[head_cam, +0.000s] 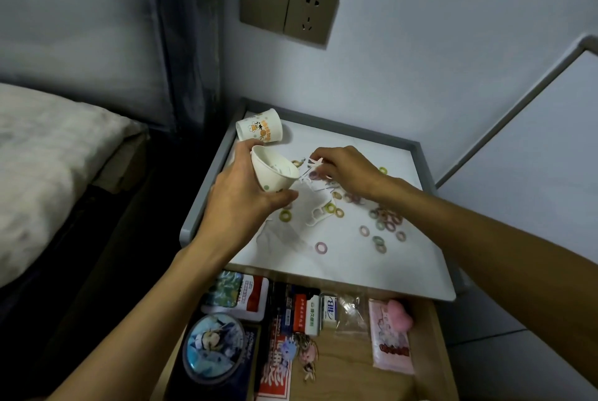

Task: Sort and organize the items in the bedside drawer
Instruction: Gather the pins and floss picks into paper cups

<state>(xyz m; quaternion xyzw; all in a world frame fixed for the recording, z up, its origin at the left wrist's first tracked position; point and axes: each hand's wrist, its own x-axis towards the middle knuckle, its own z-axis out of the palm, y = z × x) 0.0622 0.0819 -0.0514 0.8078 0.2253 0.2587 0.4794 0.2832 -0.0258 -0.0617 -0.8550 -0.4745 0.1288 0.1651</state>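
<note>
Several items in drawer part-hidden under tabletop.

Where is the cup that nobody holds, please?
The free cup lies on its side in the nightstand's back left corner, just behind the held cup.

Rings and floss picks litter the tabletop except its near strip; a tipped cup blocks far-left.

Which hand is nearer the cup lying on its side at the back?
Left. The left hand, gripping a second cup, is just in front of the lying cup. The right hand is farther off to its right, pinching white picks.
</note>
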